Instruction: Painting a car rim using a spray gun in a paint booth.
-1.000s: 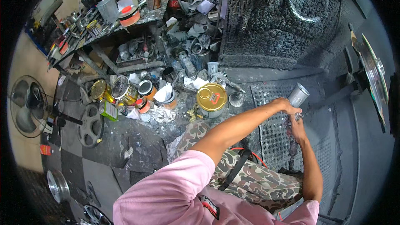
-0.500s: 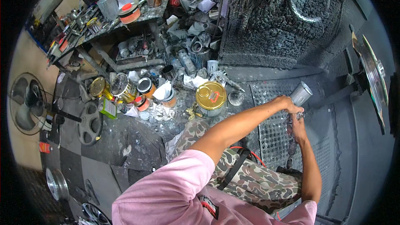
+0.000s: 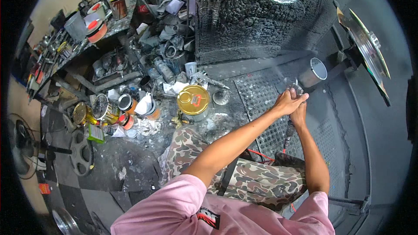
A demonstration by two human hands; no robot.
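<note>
A spray gun (image 3: 296,85) with a grey paint cup (image 3: 312,75) is held out in front of me over the perforated floor mat, the cup tilted to the right. My right hand (image 3: 298,114) is wrapped round its handle, a hose fitting showing below the fist. My left hand (image 3: 285,103) closes on the gun's rear, beside and partly over the right hand; its exact hold is hidden. A faint pale mist spreads from the gun toward the dark, crusted booth wall (image 3: 244,30). To the right, a wheel rim (image 3: 368,45) is mounted on a stand, apart from the gun.
On the floor left of my knees stand a gold-lidded can (image 3: 193,100), several paint tins and crumpled paper (image 3: 148,126). A cluttered bench (image 3: 115,26) is at far left, with a fan (image 3: 24,141) near it. A red hose (image 3: 261,154) runs by my legs.
My hands and the gun have turned, and the cup's end now faces me more. A faint mist has appeared by the gun. The view has shifted right.
</note>
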